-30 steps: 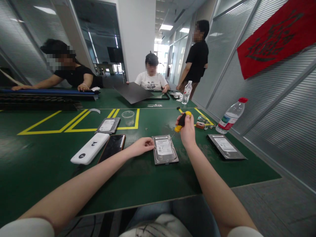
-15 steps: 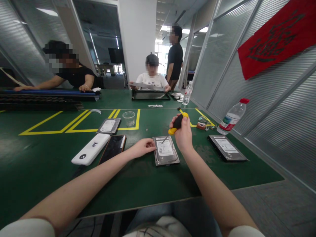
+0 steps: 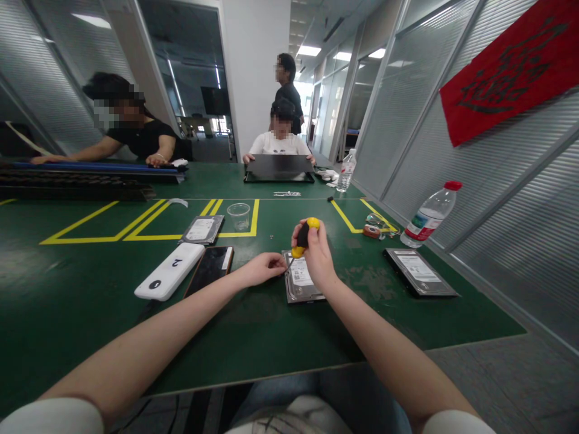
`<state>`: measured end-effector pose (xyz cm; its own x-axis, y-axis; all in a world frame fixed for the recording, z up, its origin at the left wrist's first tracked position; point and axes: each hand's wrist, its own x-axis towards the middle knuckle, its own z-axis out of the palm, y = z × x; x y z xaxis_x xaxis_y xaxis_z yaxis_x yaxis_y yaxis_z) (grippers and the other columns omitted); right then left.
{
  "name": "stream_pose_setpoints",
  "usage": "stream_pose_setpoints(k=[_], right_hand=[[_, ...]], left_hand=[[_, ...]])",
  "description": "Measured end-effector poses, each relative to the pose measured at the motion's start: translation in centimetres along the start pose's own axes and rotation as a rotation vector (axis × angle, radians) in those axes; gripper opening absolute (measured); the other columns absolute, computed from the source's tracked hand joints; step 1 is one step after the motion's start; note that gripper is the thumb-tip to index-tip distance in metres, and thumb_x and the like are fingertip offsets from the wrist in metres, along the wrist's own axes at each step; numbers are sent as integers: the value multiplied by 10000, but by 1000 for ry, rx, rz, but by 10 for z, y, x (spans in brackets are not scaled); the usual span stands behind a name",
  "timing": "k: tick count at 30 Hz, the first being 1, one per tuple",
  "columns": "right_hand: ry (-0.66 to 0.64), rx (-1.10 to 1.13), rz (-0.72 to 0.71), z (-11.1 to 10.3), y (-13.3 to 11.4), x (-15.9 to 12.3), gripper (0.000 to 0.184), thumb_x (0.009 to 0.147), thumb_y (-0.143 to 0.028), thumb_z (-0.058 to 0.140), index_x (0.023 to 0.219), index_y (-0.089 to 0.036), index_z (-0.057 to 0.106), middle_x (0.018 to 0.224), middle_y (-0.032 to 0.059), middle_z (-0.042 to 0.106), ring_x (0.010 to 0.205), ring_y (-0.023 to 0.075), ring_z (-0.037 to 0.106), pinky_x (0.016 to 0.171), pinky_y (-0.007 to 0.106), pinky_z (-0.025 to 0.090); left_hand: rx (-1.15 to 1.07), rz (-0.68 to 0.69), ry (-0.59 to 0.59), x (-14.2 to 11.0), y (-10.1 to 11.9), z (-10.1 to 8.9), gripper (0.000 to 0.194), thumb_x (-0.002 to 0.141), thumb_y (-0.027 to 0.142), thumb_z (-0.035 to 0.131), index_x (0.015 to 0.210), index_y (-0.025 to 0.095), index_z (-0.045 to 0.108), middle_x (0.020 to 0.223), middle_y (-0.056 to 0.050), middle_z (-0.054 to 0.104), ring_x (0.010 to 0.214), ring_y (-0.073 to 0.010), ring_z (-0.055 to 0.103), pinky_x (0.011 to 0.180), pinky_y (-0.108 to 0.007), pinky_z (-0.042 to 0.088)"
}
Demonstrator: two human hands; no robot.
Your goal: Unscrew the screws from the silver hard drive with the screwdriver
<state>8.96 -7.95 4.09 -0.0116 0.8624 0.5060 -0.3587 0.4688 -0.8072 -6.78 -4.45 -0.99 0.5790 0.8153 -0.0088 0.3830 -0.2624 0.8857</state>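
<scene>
A silver hard drive point(image 3: 299, 290) with a white label lies flat on the green table before me. My left hand point(image 3: 262, 269) is closed, its curled fingertips at the drive's left edge. Wrapped in my right hand point(image 3: 320, 256) is a yellow-and-black screwdriver point(image 3: 304, 238), tilted with its shaft pointing down and left. The screwdriver's tip meets the drive's left edge right beside my left fingertips; whether it sits in a screw is too small to tell. My right hand covers the drive's upper right part.
Left of me lie a black phone point(image 3: 210, 269), a white power bank point(image 3: 169, 272) and another hard drive point(image 3: 203, 229), near a clear plastic cup point(image 3: 239, 217). To the right are a third drive point(image 3: 420, 272), a water bottle point(image 3: 429, 218) and a tape roll point(image 3: 371, 231). Two people sit across; another stands behind.
My right hand has moved left and slightly down, taking the screwdriver tip from the label to the drive's left edge. Across the table, a person has tilted a dark panel up; the standing person has shifted left.
</scene>
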Motion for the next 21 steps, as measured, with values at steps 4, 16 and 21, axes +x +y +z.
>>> stream_pose_setpoints(k=[4, 16, 21], right_hand=[[-6, 0, 1, 0, 1, 0, 312, 895, -551, 478, 996, -256, 483, 812, -34, 547, 646, 88, 541, 626, 256, 474], [-23, 7, 14, -1, 1, -1, 295, 907, -536, 466, 1010, -259, 479, 829, -35, 543, 652, 86, 539, 643, 253, 474], [-26, 3, 26, -1, 0, -1, 316, 896, -553, 478, 1009, -258, 475, 831, -36, 540, 654, 85, 537, 666, 255, 481]], left_hand=[[-5, -6, 8, 1, -3, 1, 154, 786, 303, 631, 803, 153, 603, 724, -5, 615, 709, -164, 584, 695, -265, 466], [-2, -11, 2, 1, -3, 0, 153, 787, 300, 638, 805, 150, 614, 742, -9, 624, 725, -166, 588, 704, -264, 465], [-10, -11, -6, 0, -1, -1, 151, 797, 297, 628, 822, 149, 616, 751, -13, 638, 739, -168, 598, 721, -269, 475]])
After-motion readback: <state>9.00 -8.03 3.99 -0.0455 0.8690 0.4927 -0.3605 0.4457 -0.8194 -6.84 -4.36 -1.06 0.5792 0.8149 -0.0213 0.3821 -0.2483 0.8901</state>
